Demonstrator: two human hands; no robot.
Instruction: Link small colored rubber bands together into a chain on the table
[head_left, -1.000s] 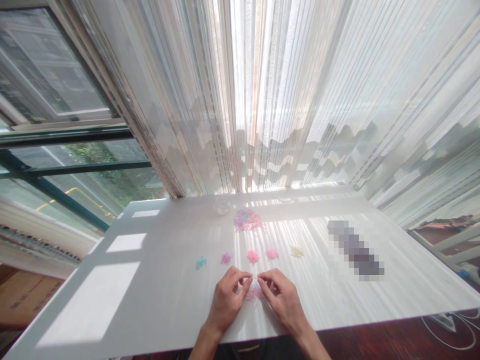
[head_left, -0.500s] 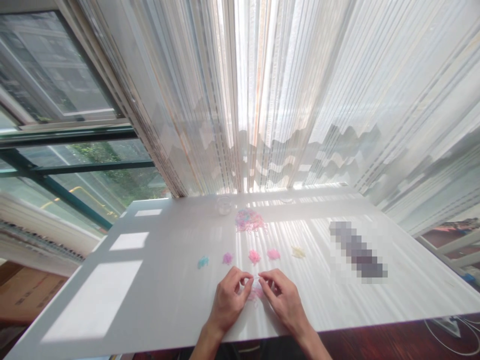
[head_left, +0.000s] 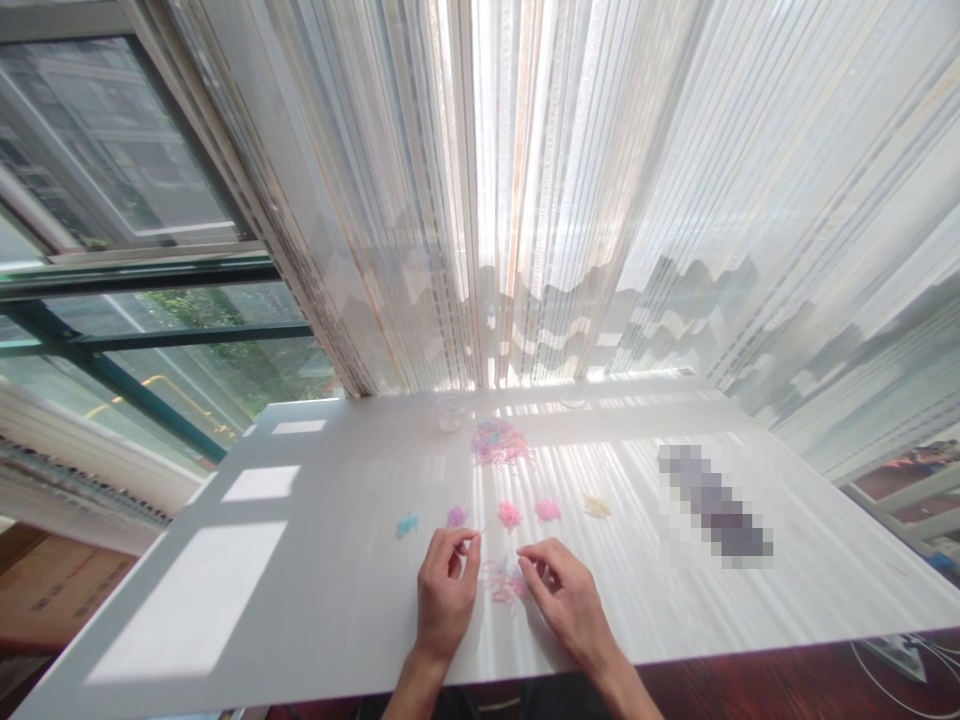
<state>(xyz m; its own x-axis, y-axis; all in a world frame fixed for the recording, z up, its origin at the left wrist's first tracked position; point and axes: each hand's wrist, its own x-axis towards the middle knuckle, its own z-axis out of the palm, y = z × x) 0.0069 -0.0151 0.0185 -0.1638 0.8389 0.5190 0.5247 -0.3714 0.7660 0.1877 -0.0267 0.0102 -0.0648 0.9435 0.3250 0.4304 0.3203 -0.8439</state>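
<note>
1. While the left hand [head_left: 445,590] pinches thumb to forefinger, a thin, pale, thread-like piece [head_left: 485,529] shows at its fingertips, pointing away from the body and slanting rightward; its material is too fine to tell.
2. Just beyond those fingertips, a little to their left, lies a small purple heap of thin strands [head_left: 457,516]; the left hand is the nearer one to it.
3. To the right of the pale piece's far end, near but apart, sits a bright pink heap of similar strands [head_left: 509,515], roughly between the two hands' lines of reach and slightly farther out.
4. The right hand [head_left: 564,595] has thumb and forefinger drawn close in a narrow pinch; whether they meet or grip anything, I cannot tell.
5. Between the hands, a loose, mixed pink-and-bluish scatter of strands [head_left: 501,588] lies on the white tabletop [head_left: 322,600], closer to the right hand's fingers and spreading leftward from them, without one clear long axis.
</note>
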